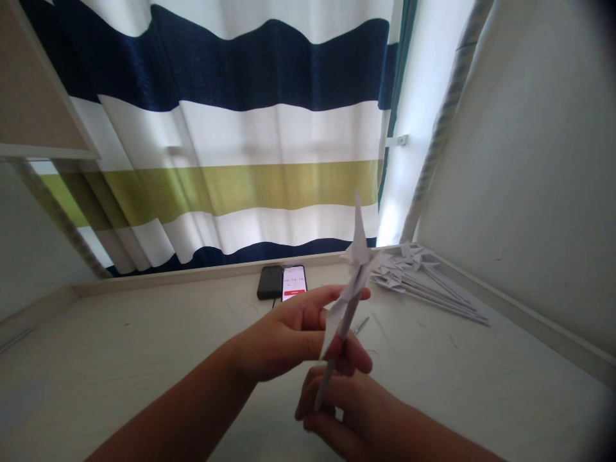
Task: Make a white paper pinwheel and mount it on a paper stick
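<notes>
A white folded-paper piece [357, 247] with pointed tips stands on a thin rolled-paper stick [350, 314], tilted up and to the right. Around the middle of the stick, my left hand [298, 327] has its fingers closed, with a long paper point hanging beside them. My right hand [351, 404] grips the stick's lower end, just below my left hand. Part of the stick is hidden behind the fingers.
Several similar paper pieces on sticks [433, 292] lie in a pile at the back right of the white table [144, 359]. A phone [294, 282] showing a timer and a black box-like object [269, 283] lie near the back edge. Behind hangs a striped curtain [240, 186].
</notes>
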The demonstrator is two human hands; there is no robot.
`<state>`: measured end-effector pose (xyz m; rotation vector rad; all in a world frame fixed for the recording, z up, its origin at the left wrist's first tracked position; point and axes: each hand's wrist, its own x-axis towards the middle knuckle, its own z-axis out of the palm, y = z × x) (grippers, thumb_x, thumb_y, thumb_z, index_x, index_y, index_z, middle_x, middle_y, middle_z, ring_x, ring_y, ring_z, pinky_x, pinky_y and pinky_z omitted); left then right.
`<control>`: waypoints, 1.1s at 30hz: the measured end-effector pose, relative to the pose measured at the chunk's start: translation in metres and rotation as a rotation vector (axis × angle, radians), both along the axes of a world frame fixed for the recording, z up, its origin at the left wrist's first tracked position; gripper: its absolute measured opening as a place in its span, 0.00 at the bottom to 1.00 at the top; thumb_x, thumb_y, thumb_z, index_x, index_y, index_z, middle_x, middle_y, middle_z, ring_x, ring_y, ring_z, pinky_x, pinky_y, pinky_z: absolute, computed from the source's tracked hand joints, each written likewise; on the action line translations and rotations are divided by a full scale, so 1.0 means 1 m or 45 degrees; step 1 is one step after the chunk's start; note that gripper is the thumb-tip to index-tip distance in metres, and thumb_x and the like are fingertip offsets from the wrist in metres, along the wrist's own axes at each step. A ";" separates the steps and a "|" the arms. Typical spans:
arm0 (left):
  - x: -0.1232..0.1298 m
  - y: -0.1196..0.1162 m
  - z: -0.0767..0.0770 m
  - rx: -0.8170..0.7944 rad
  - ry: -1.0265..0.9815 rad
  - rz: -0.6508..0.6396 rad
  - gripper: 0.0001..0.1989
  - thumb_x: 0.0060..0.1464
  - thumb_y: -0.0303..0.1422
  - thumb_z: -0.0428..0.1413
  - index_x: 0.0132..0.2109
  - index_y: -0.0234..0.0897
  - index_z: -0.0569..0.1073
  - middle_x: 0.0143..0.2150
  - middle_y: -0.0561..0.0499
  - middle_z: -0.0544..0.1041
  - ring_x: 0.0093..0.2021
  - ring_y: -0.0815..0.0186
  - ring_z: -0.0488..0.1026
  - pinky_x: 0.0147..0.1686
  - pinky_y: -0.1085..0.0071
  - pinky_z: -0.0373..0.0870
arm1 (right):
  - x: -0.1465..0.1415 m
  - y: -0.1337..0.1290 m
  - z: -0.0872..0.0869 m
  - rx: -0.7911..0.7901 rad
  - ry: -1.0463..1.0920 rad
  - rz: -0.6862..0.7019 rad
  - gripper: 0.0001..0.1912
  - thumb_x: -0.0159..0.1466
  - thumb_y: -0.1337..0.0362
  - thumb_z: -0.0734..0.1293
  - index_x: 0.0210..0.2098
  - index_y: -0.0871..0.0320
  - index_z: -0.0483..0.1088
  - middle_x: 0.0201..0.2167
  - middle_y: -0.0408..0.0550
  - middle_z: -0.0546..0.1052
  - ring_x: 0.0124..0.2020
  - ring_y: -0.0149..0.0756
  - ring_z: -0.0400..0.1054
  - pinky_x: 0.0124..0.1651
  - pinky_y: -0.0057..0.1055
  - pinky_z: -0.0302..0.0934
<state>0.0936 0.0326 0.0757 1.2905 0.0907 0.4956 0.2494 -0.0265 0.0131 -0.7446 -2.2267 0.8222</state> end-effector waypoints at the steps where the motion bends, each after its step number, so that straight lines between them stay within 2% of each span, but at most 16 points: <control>1: 0.000 0.002 -0.001 -0.009 0.002 -0.005 0.27 0.55 0.28 0.57 0.61 0.37 0.60 0.34 0.47 0.79 0.34 0.67 0.76 0.35 0.71 0.70 | 0.000 0.000 -0.001 0.000 0.004 -0.011 0.07 0.60 0.68 0.64 0.37 0.60 0.72 0.33 0.46 0.76 0.33 0.30 0.69 0.37 0.24 0.62; 5: 0.004 0.008 -0.006 -0.003 0.027 0.096 0.23 0.54 0.28 0.58 0.56 0.35 0.65 0.34 0.46 0.78 0.34 0.67 0.75 0.36 0.71 0.70 | 0.001 0.004 -0.009 -0.048 0.023 -0.115 0.09 0.61 0.70 0.62 0.40 0.59 0.71 0.30 0.45 0.75 0.30 0.30 0.68 0.34 0.27 0.62; 9: 0.017 0.007 -0.017 0.055 0.181 0.345 0.15 0.54 0.33 0.58 0.48 0.32 0.71 0.38 0.43 0.78 0.33 0.67 0.74 0.28 0.75 0.68 | 0.006 0.018 -0.020 -0.156 0.057 -0.261 0.08 0.63 0.70 0.59 0.39 0.60 0.69 0.32 0.47 0.74 0.29 0.30 0.68 0.32 0.28 0.62; 12: 0.022 0.001 -0.030 0.139 0.275 0.554 0.17 0.54 0.36 0.57 0.48 0.32 0.71 0.46 0.40 0.76 0.32 0.67 0.74 0.24 0.76 0.65 | 0.010 0.028 -0.023 -0.208 0.014 -0.342 0.07 0.63 0.70 0.58 0.36 0.61 0.68 0.30 0.47 0.73 0.27 0.31 0.67 0.29 0.28 0.61; 15: 0.013 -0.009 -0.046 0.119 0.282 0.706 0.18 0.56 0.37 0.54 0.52 0.32 0.69 0.46 0.41 0.75 0.30 0.68 0.72 0.25 0.74 0.66 | 0.010 0.029 -0.020 -0.252 -0.093 -0.286 0.07 0.61 0.72 0.59 0.33 0.61 0.69 0.28 0.46 0.73 0.28 0.31 0.68 0.30 0.28 0.61; 18: -0.013 -0.023 -0.060 0.078 0.274 0.872 0.15 0.59 0.35 0.51 0.49 0.31 0.72 0.42 0.43 0.75 0.35 0.66 0.72 0.32 0.72 0.68 | 0.003 0.021 -0.016 -0.358 -0.216 -0.083 0.09 0.60 0.72 0.60 0.36 0.60 0.70 0.28 0.44 0.75 0.27 0.30 0.68 0.30 0.26 0.59; 20: -0.031 -0.032 -0.069 0.013 0.319 0.886 0.15 0.59 0.37 0.50 0.46 0.30 0.72 0.37 0.46 0.74 0.29 0.69 0.71 0.29 0.71 0.68 | -0.004 0.014 -0.014 -0.408 -0.270 -0.016 0.09 0.60 0.71 0.61 0.38 0.59 0.71 0.27 0.43 0.75 0.26 0.29 0.67 0.28 0.25 0.57; 21: -0.038 -0.036 -0.074 -0.003 0.348 0.915 0.14 0.59 0.37 0.51 0.44 0.30 0.73 0.34 0.48 0.73 0.29 0.68 0.70 0.31 0.70 0.68 | -0.008 0.011 -0.015 -0.408 -0.293 -0.028 0.08 0.60 0.69 0.62 0.37 0.59 0.71 0.26 0.43 0.75 0.25 0.28 0.66 0.27 0.25 0.56; 23: -0.048 -0.044 -0.082 -0.028 0.397 0.962 0.15 0.59 0.38 0.51 0.42 0.30 0.73 0.32 0.48 0.73 0.31 0.68 0.70 0.33 0.70 0.67 | -0.012 0.008 -0.017 -0.363 -0.321 -0.147 0.07 0.61 0.64 0.63 0.36 0.59 0.71 0.25 0.43 0.74 0.25 0.29 0.65 0.27 0.26 0.54; 25: -0.050 -0.048 -0.090 -0.088 0.417 0.945 0.16 0.58 0.40 0.52 0.42 0.30 0.73 0.31 0.49 0.73 0.32 0.68 0.70 0.33 0.71 0.68 | -0.013 0.007 -0.019 -0.297 -0.291 -0.316 0.13 0.60 0.61 0.65 0.43 0.58 0.70 0.27 0.43 0.74 0.26 0.30 0.65 0.29 0.28 0.55; 27: -0.047 -0.050 -0.096 -0.141 0.423 0.891 0.17 0.57 0.42 0.52 0.42 0.31 0.73 0.30 0.49 0.72 0.31 0.68 0.69 0.30 0.72 0.68 | -0.010 0.008 -0.021 -0.261 -0.204 -0.402 0.25 0.60 0.60 0.66 0.55 0.57 0.61 0.31 0.44 0.74 0.28 0.31 0.65 0.33 0.30 0.57; 29: -0.043 -0.050 -0.100 -0.155 0.418 0.824 0.17 0.57 0.43 0.53 0.40 0.31 0.74 0.30 0.50 0.71 0.29 0.69 0.68 0.28 0.73 0.66 | -0.006 0.010 -0.022 -0.275 -0.101 -0.388 0.33 0.61 0.61 0.65 0.62 0.56 0.49 0.33 0.44 0.73 0.28 0.31 0.65 0.35 0.31 0.59; 31: -0.041 -0.050 -0.102 -0.168 0.418 0.752 0.18 0.56 0.44 0.52 0.37 0.31 0.74 0.28 0.51 0.70 0.26 0.70 0.67 0.26 0.75 0.65 | -0.003 0.012 -0.022 -0.309 -0.042 -0.358 0.35 0.62 0.62 0.63 0.65 0.54 0.43 0.33 0.42 0.72 0.28 0.31 0.66 0.35 0.31 0.60; 33: -0.041 -0.050 -0.103 -0.190 0.450 0.692 0.19 0.56 0.45 0.52 0.36 0.30 0.73 0.27 0.51 0.70 0.24 0.71 0.66 0.25 0.76 0.63 | -0.001 0.014 -0.021 -0.332 -0.054 -0.386 0.36 0.62 0.64 0.63 0.65 0.53 0.41 0.33 0.42 0.72 0.28 0.31 0.66 0.34 0.31 0.60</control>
